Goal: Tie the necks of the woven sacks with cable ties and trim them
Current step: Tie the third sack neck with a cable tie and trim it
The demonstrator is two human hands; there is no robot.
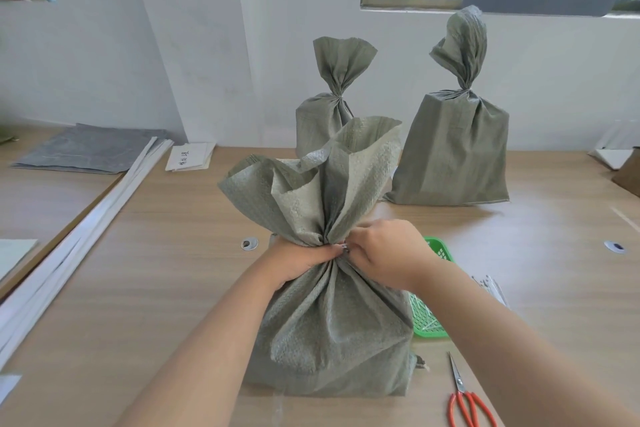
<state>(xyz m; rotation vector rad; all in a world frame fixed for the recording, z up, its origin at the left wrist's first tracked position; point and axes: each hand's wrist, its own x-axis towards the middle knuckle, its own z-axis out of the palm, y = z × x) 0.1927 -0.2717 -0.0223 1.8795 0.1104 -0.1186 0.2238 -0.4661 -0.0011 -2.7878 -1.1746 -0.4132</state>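
A grey-green woven sack (332,329) stands on the table right in front of me, its neck bunched and its mouth flaring open above. My left hand (301,258) grips the gathered neck from the left. My right hand (384,251) pinches at the neck from the right, fingertips meeting the left hand's; a small pale bit shows between them, too small to tell whether it is a cable tie. Two more sacks stand behind with necks cinched: one (320,121) at centre, one (453,149) to the right. Red-handled scissors (464,399) lie at the near right.
A green plastic basket (429,315) sits right of the near sack, partly hidden by my right arm. Long white strips (86,229) lie along the left. Grey sheets (90,149) and a note (190,156) lie at the back left. The wooden table (173,253) has round grommet holes.
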